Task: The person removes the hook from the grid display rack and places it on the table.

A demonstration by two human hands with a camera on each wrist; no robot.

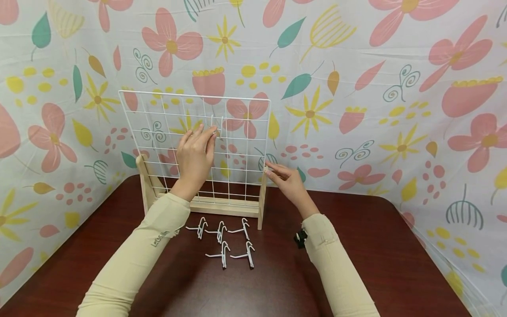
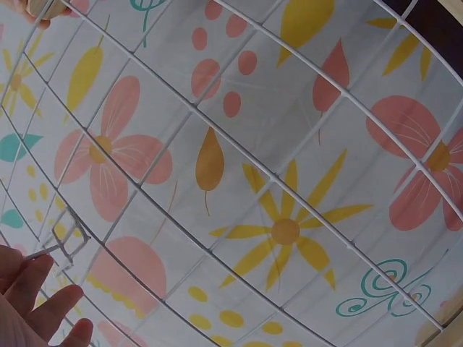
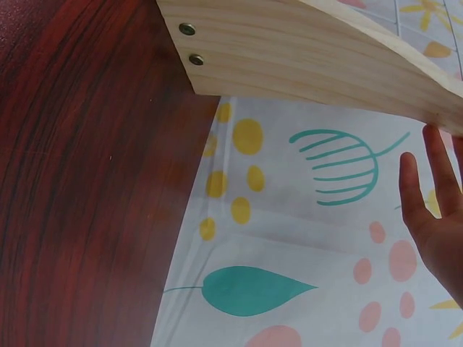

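A white wire grid panel (image 1: 233, 97) stands upright in a light wooden stand (image 1: 225, 208) on the table. My left hand (image 1: 195, 154) is at the front of the grid, pinching a white wire display hook (image 2: 70, 230) between thumb and finger. The hook's looped end lies against the grid wires; whether it has caught on them I cannot tell. With thumb and fingertips, my right hand (image 1: 289, 185) holds the top of the stand's right side post (image 1: 262, 198). In the right wrist view, straight outer fingers (image 3: 412, 191) show by the wooden side.
Several more white hooks (image 1: 224, 255) lie on the dark red-brown table (image 1: 348, 246) in front of the stand, in two rows. A flower-printed cloth (image 1: 356, 132) hangs close behind the grid and along the sides.
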